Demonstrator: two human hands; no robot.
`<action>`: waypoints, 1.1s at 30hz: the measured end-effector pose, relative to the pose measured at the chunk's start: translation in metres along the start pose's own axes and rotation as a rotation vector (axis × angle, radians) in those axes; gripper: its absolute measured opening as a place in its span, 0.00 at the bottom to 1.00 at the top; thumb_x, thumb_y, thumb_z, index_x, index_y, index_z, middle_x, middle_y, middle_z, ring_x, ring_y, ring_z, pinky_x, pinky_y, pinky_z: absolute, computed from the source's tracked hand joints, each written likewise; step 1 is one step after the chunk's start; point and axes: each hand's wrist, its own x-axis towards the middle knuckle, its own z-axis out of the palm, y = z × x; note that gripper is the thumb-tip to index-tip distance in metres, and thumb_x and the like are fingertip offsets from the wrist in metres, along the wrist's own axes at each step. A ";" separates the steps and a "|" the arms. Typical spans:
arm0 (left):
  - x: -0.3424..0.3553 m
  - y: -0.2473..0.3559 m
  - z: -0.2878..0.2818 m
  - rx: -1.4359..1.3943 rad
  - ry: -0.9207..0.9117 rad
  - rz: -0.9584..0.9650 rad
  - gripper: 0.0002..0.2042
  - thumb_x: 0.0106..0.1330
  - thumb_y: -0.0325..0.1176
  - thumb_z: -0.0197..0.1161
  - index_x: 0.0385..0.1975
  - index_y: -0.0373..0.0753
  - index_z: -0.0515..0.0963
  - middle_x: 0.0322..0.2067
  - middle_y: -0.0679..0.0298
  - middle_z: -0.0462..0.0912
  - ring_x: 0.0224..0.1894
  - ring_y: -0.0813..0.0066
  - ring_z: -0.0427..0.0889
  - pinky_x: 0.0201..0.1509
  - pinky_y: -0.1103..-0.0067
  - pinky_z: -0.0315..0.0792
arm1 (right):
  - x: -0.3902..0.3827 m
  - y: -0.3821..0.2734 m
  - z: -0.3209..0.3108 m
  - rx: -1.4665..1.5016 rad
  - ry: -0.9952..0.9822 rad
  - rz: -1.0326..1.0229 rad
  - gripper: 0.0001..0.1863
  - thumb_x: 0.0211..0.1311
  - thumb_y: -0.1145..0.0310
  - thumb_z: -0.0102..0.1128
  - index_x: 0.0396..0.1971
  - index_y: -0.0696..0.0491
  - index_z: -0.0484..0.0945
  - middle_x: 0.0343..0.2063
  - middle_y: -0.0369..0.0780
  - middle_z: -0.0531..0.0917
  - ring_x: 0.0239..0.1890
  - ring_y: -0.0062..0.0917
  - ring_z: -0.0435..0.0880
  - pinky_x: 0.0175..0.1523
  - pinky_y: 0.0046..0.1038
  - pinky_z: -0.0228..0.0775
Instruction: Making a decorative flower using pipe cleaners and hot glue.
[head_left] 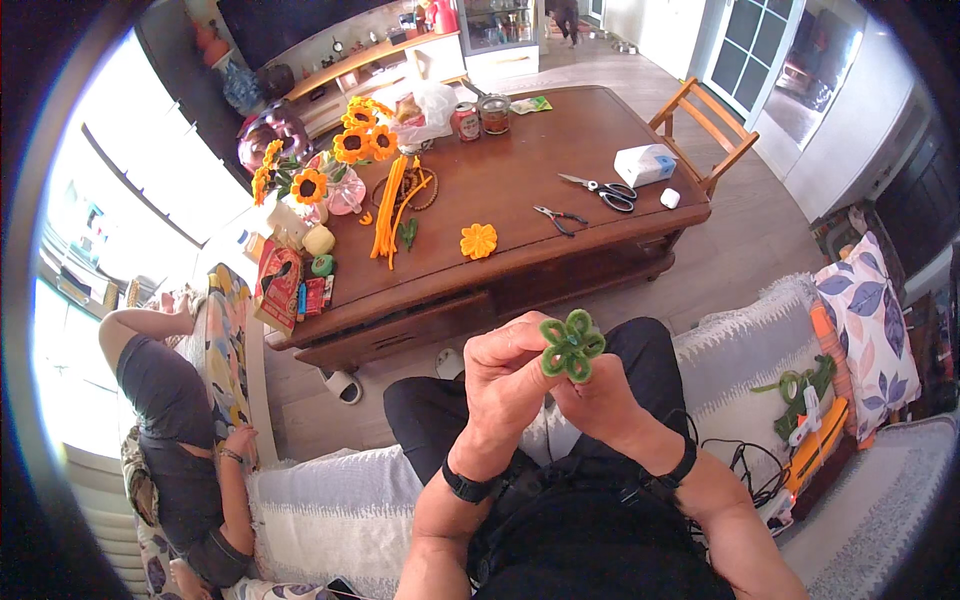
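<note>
Two hands meet over the lap and share one green flower point(572, 346), a looped piece of fuzzy wire with rounded petals. Left hand point(507, 375): fingers closed, pinching the flower at its left edge. Right hand point(600, 400): closed on the flower from below and behind, so that the petals hide most of its fingertips. The flower stands upright, facing the camera, held above the dark trousers and in front of the near edge of the table point(560, 240).

On the table (a dark wooden one) lie an orange flower point(478, 241), a bundle of orange stems point(392, 215), pliers point(558, 217), scissors point(603, 190) and a white box point(645, 165). Sunflowers point(352, 140) stand at its far left corner, with a can point(466, 121) and a jar point(494, 114) near the far edge. A wooden chair point(710, 125) stands beyond its right end.

On the sofa point(740, 350) to the right lie a patterned cushion point(868, 320) and more green wire point(800, 392). Another person point(175, 420) sits at far left.
</note>
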 end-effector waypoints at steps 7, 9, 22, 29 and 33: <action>-0.002 0.001 0.000 -0.027 0.012 0.001 0.06 0.63 0.27 0.71 0.34 0.32 0.83 0.33 0.56 0.83 0.31 0.68 0.83 0.36 0.75 0.77 | 0.000 -0.002 0.002 0.052 0.007 0.003 0.05 0.63 0.73 0.58 0.38 0.52 0.79 0.30 0.51 0.81 0.36 0.51 0.83 0.34 0.40 0.76; -0.002 0.002 0.000 -0.031 0.004 0.004 0.06 0.63 0.27 0.71 0.34 0.32 0.83 0.33 0.56 0.83 0.32 0.68 0.83 0.36 0.75 0.77 | 0.000 -0.002 0.002 0.047 -0.007 0.002 0.05 0.63 0.73 0.59 0.38 0.52 0.80 0.29 0.50 0.81 0.35 0.51 0.83 0.33 0.40 0.76; 0.000 0.006 0.002 -0.033 -0.023 0.005 0.06 0.64 0.28 0.70 0.34 0.31 0.83 0.34 0.57 0.83 0.32 0.68 0.82 0.36 0.74 0.78 | 0.002 -0.004 0.001 -0.015 -0.029 -0.004 0.03 0.64 0.71 0.58 0.36 0.52 0.79 0.29 0.50 0.82 0.35 0.50 0.84 0.33 0.41 0.77; 0.000 0.008 0.005 -0.014 0.000 0.003 0.07 0.64 0.29 0.71 0.33 0.31 0.82 0.34 0.58 0.83 0.34 0.71 0.81 0.39 0.76 0.75 | 0.001 -0.003 0.002 0.002 -0.039 -0.034 0.05 0.64 0.72 0.57 0.37 0.53 0.79 0.30 0.50 0.82 0.36 0.50 0.84 0.35 0.41 0.77; 0.001 0.009 0.005 -0.033 0.011 -0.007 0.07 0.63 0.29 0.71 0.33 0.32 0.82 0.35 0.58 0.83 0.35 0.71 0.81 0.40 0.76 0.74 | 0.002 0.000 0.002 0.021 -0.039 -0.053 0.06 0.63 0.73 0.57 0.38 0.52 0.80 0.29 0.50 0.82 0.35 0.50 0.84 0.35 0.40 0.77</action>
